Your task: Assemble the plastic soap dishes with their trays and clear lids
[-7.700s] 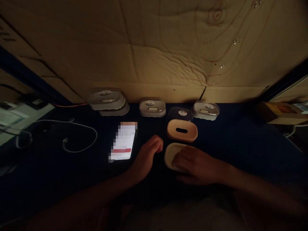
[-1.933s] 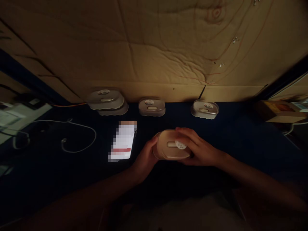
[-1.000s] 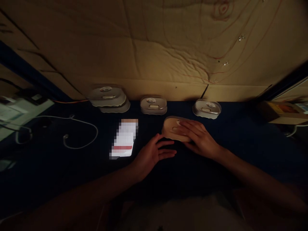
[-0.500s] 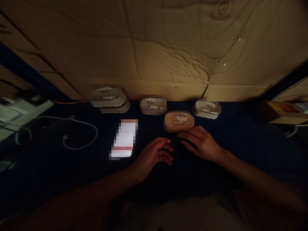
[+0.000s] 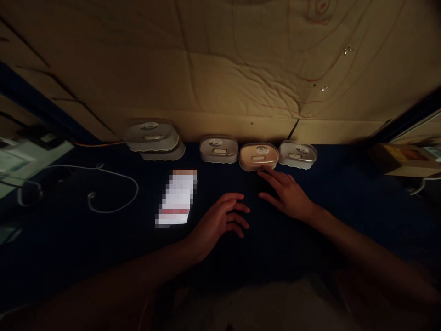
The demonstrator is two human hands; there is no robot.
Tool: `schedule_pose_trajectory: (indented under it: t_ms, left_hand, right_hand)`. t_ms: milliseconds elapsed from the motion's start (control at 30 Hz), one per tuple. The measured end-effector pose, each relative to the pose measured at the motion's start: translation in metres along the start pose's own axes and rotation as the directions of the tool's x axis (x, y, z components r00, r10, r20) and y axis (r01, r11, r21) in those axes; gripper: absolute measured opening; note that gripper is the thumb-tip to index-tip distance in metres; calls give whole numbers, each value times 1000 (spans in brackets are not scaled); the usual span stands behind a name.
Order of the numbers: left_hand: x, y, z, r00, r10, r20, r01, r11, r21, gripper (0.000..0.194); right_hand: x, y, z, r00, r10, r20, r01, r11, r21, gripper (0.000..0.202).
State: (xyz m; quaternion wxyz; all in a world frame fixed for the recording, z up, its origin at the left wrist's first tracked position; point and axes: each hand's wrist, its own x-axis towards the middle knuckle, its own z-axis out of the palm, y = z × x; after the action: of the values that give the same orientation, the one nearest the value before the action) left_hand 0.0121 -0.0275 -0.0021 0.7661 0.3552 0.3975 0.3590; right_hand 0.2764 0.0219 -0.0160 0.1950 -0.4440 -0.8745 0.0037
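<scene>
An orange-tinted oval container (image 5: 259, 158) with a clear lid and a round sticker stands at the back of the dark blue table. My right hand (image 5: 288, 194) is open just in front of it, with fingertips at its near edge; whether they touch is hard to tell. My left hand (image 5: 222, 223) hovers over the table, fingers apart and holding nothing. A greyish container (image 5: 219, 151) of the same shape is to the left of the orange one, and another grey container (image 5: 297, 155) sits close against its right side.
Two grey containers (image 5: 155, 138) are stacked at the back left. A lit phone (image 5: 177, 195), its screen blurred out, lies left of my left hand. A white cable (image 5: 136, 195) curls farther left. A cardboard box (image 5: 406, 161) stands at the right; a brown sheet (image 5: 220, 87) rises behind.
The orange container has moved back, into the gap between the two grey ones. My right hand has shifted slightly forward with it. The left hand has hardly moved.
</scene>
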Motion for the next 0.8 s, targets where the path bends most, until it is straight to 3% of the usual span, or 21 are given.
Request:
schedule_pose_trajectory:
  t_ms: [233, 333, 433, 600, 800]
  left_hand:
    - [-4, -1, -1, 995, 60, 83, -62, 998, 16, 42]
    - [-3, -3, -4, 996, 44, 80, -46, 999, 22, 43]
    - [-2, -3, -4, 997, 31, 69, -33, 999, 22, 42]
    - [-2, -2, -3, 997, 25, 75, -27, 999, 22, 40]
    - [1, -6, -5, 995, -25, 92, 32, 996, -80, 36]
  right_hand:
    - [4, 71, -14, 955, 225, -193, -251, 960, -123, 58]
    - [0, 97, -17, 935, 316, -163, -347, 908, -233, 68]
    - [-4, 108, -21, 933, 332, -141, -359, 893, -272, 67]
    - [-9, 89, -32, 938, 329, -113, -347, 904, -249, 66]
    - [-13, 29, -39, 982, 179, 65, -175, 982, -72, 59]
